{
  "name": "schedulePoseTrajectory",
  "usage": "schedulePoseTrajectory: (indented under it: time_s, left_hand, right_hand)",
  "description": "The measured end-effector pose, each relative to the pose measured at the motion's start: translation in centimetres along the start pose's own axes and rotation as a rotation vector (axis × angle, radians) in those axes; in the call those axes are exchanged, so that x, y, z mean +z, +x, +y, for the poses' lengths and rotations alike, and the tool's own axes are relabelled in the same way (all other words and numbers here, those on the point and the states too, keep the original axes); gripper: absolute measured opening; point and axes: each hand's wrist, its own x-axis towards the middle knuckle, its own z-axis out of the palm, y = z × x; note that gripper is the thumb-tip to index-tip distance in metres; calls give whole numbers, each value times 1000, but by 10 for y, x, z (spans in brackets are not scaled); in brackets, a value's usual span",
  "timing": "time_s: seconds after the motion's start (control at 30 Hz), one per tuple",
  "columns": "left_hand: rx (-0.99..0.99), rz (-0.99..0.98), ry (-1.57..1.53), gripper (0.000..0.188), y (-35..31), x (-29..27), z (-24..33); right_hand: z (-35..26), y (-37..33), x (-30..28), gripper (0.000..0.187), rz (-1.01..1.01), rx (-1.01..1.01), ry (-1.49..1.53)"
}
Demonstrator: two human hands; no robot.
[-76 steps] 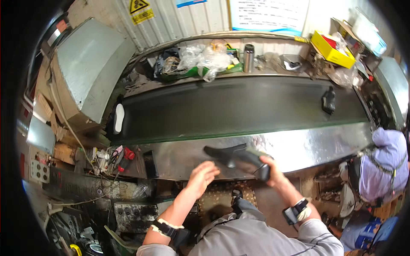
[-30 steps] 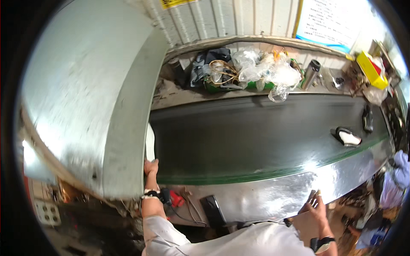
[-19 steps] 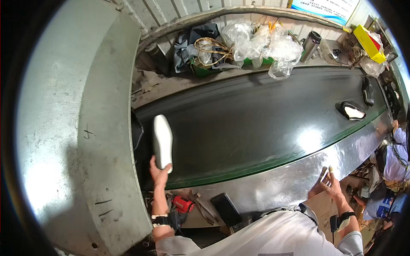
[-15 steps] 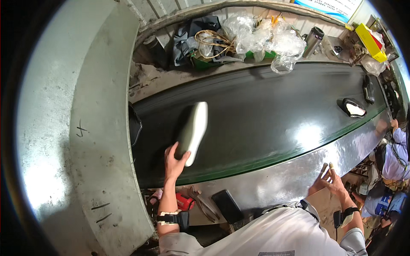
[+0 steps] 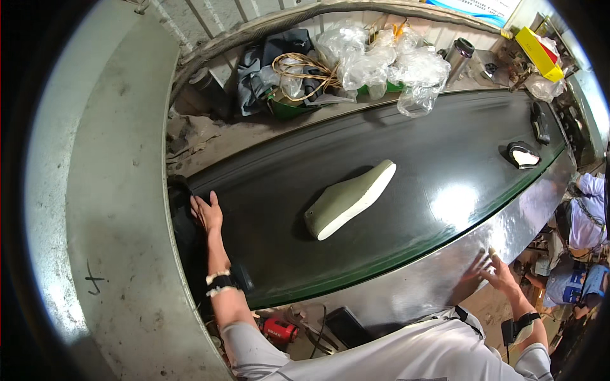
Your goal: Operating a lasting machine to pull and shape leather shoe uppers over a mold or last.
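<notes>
An olive-green shoe last (image 5: 349, 198) with a white sole face lies on its side on the black conveyor belt (image 5: 279, 260), apart from both hands. My left hand (image 5: 208, 214) reaches over the belt's left end, thumb raised and fingers stretched toward a dark shape (image 5: 181, 190) by the grey metal housing. That shape is partly hidden, and I cannot tell whether the fingertips touch it. At the right, my right hand (image 5: 499, 273) hovers by the shiny steel edge (image 5: 438, 273), fingers apart and holding nothing.
Two black shoes (image 5: 524, 154) rest at the belt's far right. Plastic bags (image 5: 413, 66), a cord coil and a steel flask (image 5: 459, 60) line the back ledge. The grey housing (image 5: 121, 190) walls the left. Near me lie a phone (image 5: 346, 327), pliers and a red object (image 5: 279, 330).
My left hand has let go of the shoe last and moved left. The last now lies on the belt, further right and turned. My right hand has barely moved.
</notes>
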Motion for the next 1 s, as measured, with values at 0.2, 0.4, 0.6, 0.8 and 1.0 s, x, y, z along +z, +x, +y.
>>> schedulePoseTrajectory:
  time_s: [0.2, 0.4, 0.6, 0.8, 1.0]
  left_hand:
    - [659, 369, -568, 19, -169, -72, 150]
    - [1474, -391, -925, 18, -301, -107, 217]
    - [880, -369, -223, 94, -248, -19, 219]
    - [635, -630, 14, 118, -273, -18, 205]
    - [930, -107, 54, 67, -389, -122, 254]
  right_hand:
    - [-112, 25, 35, 79, -108, -17, 614]
    - [-156, 21, 33, 62, -288, 21, 1366]
    - [-60, 7, 28, 41, -92, 133, 1496]
    - [44, -10, 9, 53, -145, 209, 1444]
    - [57, -9, 5, 57, -251, -33, 1925]
